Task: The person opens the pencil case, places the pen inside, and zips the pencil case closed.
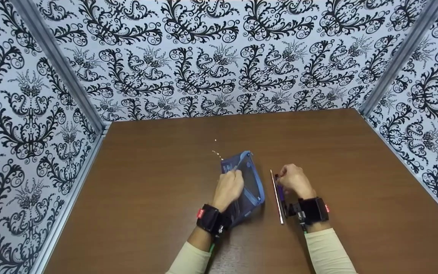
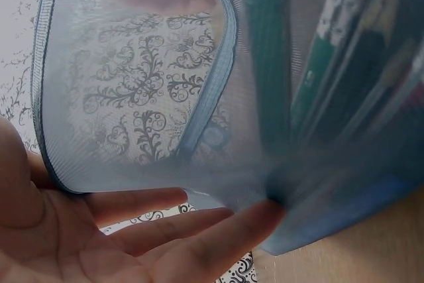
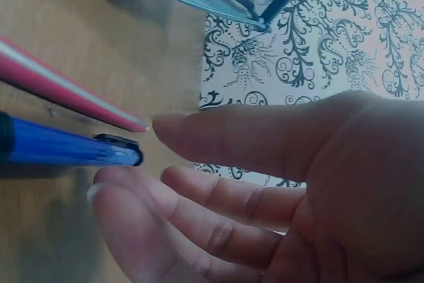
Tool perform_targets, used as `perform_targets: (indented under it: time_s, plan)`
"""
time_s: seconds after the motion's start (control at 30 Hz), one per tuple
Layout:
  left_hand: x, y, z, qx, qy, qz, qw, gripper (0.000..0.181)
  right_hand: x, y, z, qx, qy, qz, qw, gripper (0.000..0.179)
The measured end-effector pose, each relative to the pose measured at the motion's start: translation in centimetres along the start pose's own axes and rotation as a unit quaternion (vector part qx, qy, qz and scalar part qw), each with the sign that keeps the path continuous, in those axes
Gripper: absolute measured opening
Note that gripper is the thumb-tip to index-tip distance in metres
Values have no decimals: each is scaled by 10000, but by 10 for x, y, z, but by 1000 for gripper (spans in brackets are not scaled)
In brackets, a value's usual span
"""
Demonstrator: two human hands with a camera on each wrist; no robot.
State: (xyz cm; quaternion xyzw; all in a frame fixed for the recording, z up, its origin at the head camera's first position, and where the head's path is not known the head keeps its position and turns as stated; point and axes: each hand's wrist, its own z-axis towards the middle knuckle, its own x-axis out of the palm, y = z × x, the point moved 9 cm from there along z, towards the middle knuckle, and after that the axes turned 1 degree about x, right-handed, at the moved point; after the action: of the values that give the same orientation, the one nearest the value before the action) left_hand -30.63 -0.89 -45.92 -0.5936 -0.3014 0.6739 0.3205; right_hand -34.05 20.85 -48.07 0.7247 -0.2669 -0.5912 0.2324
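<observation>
A translucent blue mesh pencil pouch (image 1: 255,180) is held up off the table near the middle, its blue-edged mouth gaping. My left hand (image 1: 229,187) grips it by its left side. Through the mesh in the left wrist view, green pencils (image 2: 315,84) and other slim sticks show inside. On the table to the right lie a blue pen (image 3: 73,145) and a slim pink pencil-like stick (image 3: 63,87), side by side. My right hand (image 1: 296,179) is at the pen's far end, thumb and fingers parted around its tip without a visible grip.
The brown wooden table (image 1: 158,171) is bounded by patterned black-and-white walls (image 1: 219,57) at the back and both sides. Grey metal posts (image 1: 67,64) stand at the back corners. Small bright specks (image 1: 217,154) show on the table beyond the pouch.
</observation>
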Motion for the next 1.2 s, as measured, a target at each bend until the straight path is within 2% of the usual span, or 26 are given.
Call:
perform_targets:
  time_s: [0.37, 0.6, 0.83, 1.2]
  plan:
    - [-1, -1, 0, 92, 4, -87, 9999, 40, 7, -9, 5, 218, 71, -148, 9996, 7]
    - [2, 1, 0, 53, 220, -210, 9995, 41, 11, -11, 7, 369, 236, -218, 9988, 10]
    - [2, -1, -1, 161, 125, -117, 9997, 42, 13, -13, 9, 483, 198, -359, 9980, 9]
    - [3, -1, 0, 85, 210, -205, 9995, 41, 13, -15, 11, 575, 170, -464, 9971, 4]
